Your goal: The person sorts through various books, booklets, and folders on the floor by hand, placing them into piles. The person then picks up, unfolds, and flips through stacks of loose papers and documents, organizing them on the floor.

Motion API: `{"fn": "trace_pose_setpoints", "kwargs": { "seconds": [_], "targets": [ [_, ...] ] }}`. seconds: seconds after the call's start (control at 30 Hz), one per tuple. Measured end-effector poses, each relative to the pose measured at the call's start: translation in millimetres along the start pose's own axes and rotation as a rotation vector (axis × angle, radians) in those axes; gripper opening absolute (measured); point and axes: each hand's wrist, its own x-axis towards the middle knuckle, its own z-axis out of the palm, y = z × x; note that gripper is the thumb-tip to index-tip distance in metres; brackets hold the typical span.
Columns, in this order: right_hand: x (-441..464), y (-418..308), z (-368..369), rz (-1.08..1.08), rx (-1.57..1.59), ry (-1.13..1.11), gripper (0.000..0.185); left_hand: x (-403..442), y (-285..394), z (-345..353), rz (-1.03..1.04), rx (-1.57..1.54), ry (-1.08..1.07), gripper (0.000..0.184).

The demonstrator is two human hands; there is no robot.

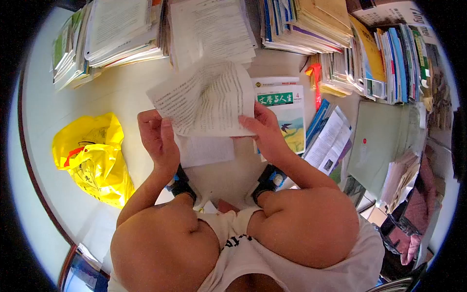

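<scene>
Between my two hands a printed sheet of paper point(209, 100), creased and bowed in the middle, is held up above the floor. My left hand point(159, 136) pinches its lower left corner, thumb on top. At the lower right edge, my right hand point(265, 129) grips the paper with the thumb over the print. Below it, another white sheet point(206, 150) lies on the floor, partly covered. A magazine point(287, 119) with a green title band and a bird picture lies just beyond my right hand.
Paper stacks point(121, 34) and a loose-topped pile point(214, 29) stand ahead. More stacks point(306, 24) and upright books point(399, 63) line the right. A yellow plastic bag point(95, 158) lies left. Booklets point(328, 141) lie beside a pale green panel point(377, 146).
</scene>
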Motion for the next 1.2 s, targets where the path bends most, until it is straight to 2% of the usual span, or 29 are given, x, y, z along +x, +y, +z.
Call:
{"fn": "trace_pose_setpoints", "kwargs": {
  "seconds": [0.07, 0.1, 0.17, 0.2, 0.27, 0.3, 0.37, 0.4, 0.43, 0.47, 0.57, 0.6, 0.63, 0.67, 0.73, 0.87, 0.93, 0.97, 1.03, 1.1, 1.17, 1.2],
  "targets": [
    [-8, 6, 1, 0.099, -0.24, 0.006, 0.04, 2, 4, -4, 0.098, 0.02, 0.065, 0.011],
    [-9, 8, 3, 0.094, -0.235, 0.003, 0.04, 3, 7, -5, 0.105, 0.023, 0.063, 0.011],
    [-12, 10, 5, 0.079, -0.264, -0.082, 0.038, 1, 13, -5, -0.032, -0.084, 0.068, 0.011],
    [-10, 13, 3, 0.076, -0.261, -0.081, 0.038, 0, 13, -7, -0.03, -0.083, 0.066, 0.011],
    [-2, 20, -2, -0.086, -0.202, -0.173, 0.042, -3, 6, -12, -0.064, 0.015, -0.017, 0.011],
    [0, 20, -3, -0.089, -0.202, -0.172, 0.042, -4, 3, -12, -0.061, 0.014, -0.019, 0.011],
    [1, 20, -5, -0.301, -0.591, -0.193, 0.045, -7, -6, -13, -0.122, -0.121, -0.13, 0.012],
    [-1, 15, -1, -0.301, -0.59, -0.191, 0.045, -8, -14, -21, -0.166, -0.169, -0.251, 0.018],
    [-5, 4, 7, -0.353, -0.64, -0.237, 0.048, -8, -13, -19, -0.168, -0.168, -0.253, 0.018],
    [-7, -2, 13, -0.404, -0.689, -0.284, 0.05, -8, -13, -17, -0.347, -0.256, -0.277, 0.025],
    [-7, 3, 17, -0.354, -0.631, -0.247, 0.053, -6, -4, -17, -0.537, -0.529, -0.401, 0.055],
    [-7, 7, 16, -0.336, -0.611, -0.236, 0.053, -4, 1, -11, -0.549, -0.411, -0.437, 0.064],
    [-1, 17, 8, -0.291, -0.527, -0.195, 0.042, -2, 2, -9, -0.558, -0.294, -0.472, 0.073],
    [2, 21, 3, -0.269, -0.487, -0.177, 0.036, 0, -1, -11, -0.56, -0.292, -0.467, 0.073],
    [6, 26, -6, -0.256, -0.464, -0.162, 0.027, 2, -9, -16, -0.746, -0.692, -0.449, 0.079],
    [3, 21, -1, -0.326, -0.474, -0.157, 0.024, 12, -2, -12, -0.733, -0.549, -0.517, 0.081],
    [-1, 8, 6, -0.34, -0.582, -0.202, 0.022, 17, 13, -5, -0.832, -0.303, -0.599, 0.075],
    [-2, 3, 9, -0.359, -0.687, -0.243, 0.019, 16, 8, -6, -0.834, -0.304, -0.595, 0.075],
    [-3, 0, 15, -0.364, -0.688, -0.261, 0.018, 9, -7, -5, -0.819, -0.471, -0.565, 0.069],
    [-3, 1, 16, -0.37, -0.69, -0.277, 0.017, 7, -12, -5, -0.814, -0.47, -0.582, 0.063],
    [-3, 2, 14, -0.224, -0.634, -0.199, 0.014, 10, -10, -7, -0.809, -0.469, -0.597, 0.058],
    [-3, 2, 12, -0.175, -0.615, -0.172, 0.013, 17, -3, -11, -0.88, -0.353, -0.624, 0.053]
  ]
}}
